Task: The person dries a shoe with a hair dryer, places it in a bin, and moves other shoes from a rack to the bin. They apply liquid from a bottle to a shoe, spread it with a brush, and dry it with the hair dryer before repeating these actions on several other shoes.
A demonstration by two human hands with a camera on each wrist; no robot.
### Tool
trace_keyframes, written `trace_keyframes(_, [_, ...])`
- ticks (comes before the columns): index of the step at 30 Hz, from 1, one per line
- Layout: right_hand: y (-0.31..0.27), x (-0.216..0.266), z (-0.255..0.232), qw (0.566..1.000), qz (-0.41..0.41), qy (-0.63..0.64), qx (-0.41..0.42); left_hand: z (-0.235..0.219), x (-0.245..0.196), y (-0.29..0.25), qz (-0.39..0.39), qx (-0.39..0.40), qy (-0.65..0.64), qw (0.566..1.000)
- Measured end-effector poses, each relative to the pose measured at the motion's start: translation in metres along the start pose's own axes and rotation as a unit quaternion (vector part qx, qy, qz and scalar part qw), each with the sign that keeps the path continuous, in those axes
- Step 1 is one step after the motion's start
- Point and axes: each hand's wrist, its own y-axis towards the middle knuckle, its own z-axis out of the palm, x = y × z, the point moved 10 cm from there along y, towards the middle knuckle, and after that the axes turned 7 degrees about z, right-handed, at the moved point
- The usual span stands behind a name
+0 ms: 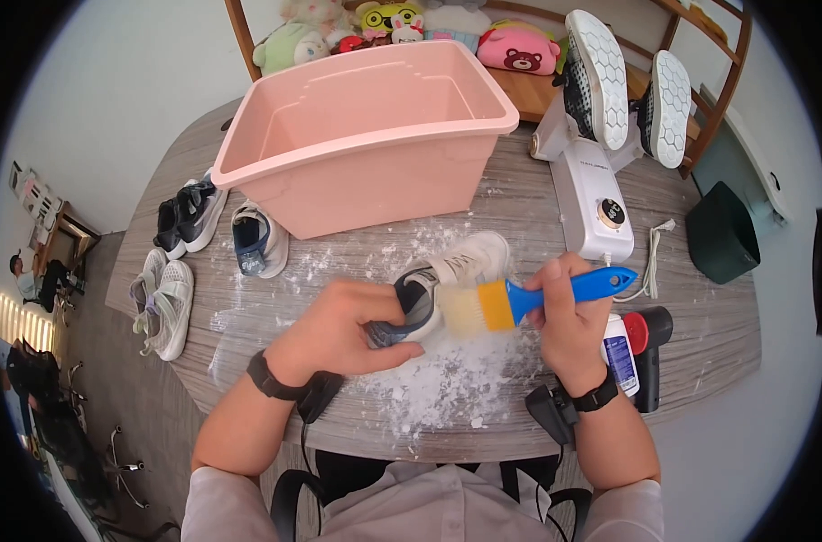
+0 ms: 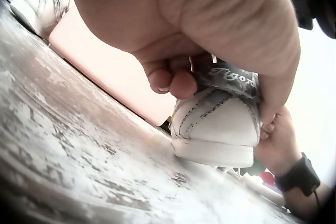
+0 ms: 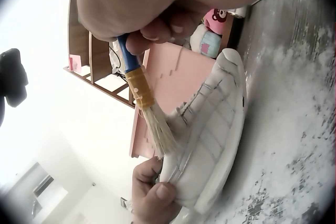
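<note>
A white shoe (image 1: 469, 262) with a dark heel collar stands on the table amid white powder. My left hand (image 1: 339, 327) grips it by the heel, fingers inside the opening and thumb outside. In the left wrist view the heel (image 2: 215, 127) faces the camera, pale lettering on its dark collar. My right hand (image 1: 569, 321) holds a paintbrush (image 1: 569, 287) by its blue handle. Its pale bristles (image 3: 160, 132) lie against the shoe's side near the opening in the right wrist view, below the yellow ferrule.
A pink tub (image 1: 384, 181) stands behind the shoe. Several other shoes (image 1: 171, 303) sit at the left. To the right are a white shoe dryer (image 1: 591, 199) bearing two shoes, a white bottle (image 1: 620, 357), a black device (image 1: 650, 361) and a dark bin (image 1: 722, 233). Plush toys (image 1: 519, 47) line the back shelf.
</note>
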Motion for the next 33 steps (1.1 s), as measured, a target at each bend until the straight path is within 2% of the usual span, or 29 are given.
trace_keyframes(2, [0.001,0.007,-0.013,0.995,-0.052,0.005,-0.079,-0.001,0.004,-0.001,-0.013,-0.007,-0.008,1.000])
trace_keyframes(3, [0.000,0.006,-0.013,0.996,-0.051,0.005,-0.077,-0.002,0.005,-0.001,-0.017,-0.011,-0.012,1.000])
trace_keyframes(5, [0.003,0.000,-0.007,0.999,-0.017,0.014,-0.023,-0.005,0.003,-0.001,-0.019,-0.017,-0.012,1.000])
trace_keyframes(9, [0.000,0.008,0.000,0.997,-0.070,-0.029,-0.025,-0.005,0.008,-0.002,-0.021,-0.015,-0.026,0.999])
trace_keyframes(11, [0.006,0.002,-0.020,0.994,-0.038,0.002,-0.100,-0.008,0.009,-0.003,-0.023,-0.023,-0.033,0.999])
trace_keyframes(12, [0.006,0.003,-0.021,0.994,-0.038,0.001,-0.100,-0.007,0.006,-0.002,-0.016,-0.008,-0.015,1.000])
trace_keyframes(14, [0.007,-0.005,-0.009,1.000,0.011,-0.001,-0.028,-0.003,0.003,-0.001,-0.009,0.009,-0.001,1.000])
trace_keyframes(15, [0.007,-0.006,-0.009,0.999,0.013,-0.001,-0.030,-0.004,-0.001,-0.001,0.007,0.005,0.020,1.000])
trace_keyframes(17, [0.008,0.007,-0.015,0.996,-0.045,-0.017,-0.078,-0.009,-0.008,0.002,0.027,0.001,0.042,0.999])
trace_keyframes(18, [0.010,0.008,-0.017,0.996,-0.048,-0.018,-0.078,-0.012,-0.013,0.003,0.047,-0.001,0.067,0.997])
trace_keyframes(21, [0.012,0.005,-0.022,0.996,-0.032,-0.019,-0.083,-0.014,-0.025,0.005,0.068,0.015,0.117,0.991])
trace_keyframes(24, [0.013,-0.003,-0.013,0.999,0.005,-0.025,-0.041,-0.013,-0.028,0.007,0.059,0.035,0.146,0.987])
trace_keyframes(26, [0.013,0.005,-0.026,0.991,-0.047,-0.056,-0.114,-0.011,-0.028,0.006,0.049,0.039,0.152,0.986])
trace_keyframes(29, [0.014,0.000,-0.025,0.997,-0.019,-0.005,-0.080,-0.011,-0.028,0.007,0.056,0.026,0.141,0.988])
trace_keyframes(33, [0.016,-0.001,-0.019,0.996,-0.025,-0.050,-0.065,-0.011,-0.027,0.007,0.062,0.017,0.128,0.990])
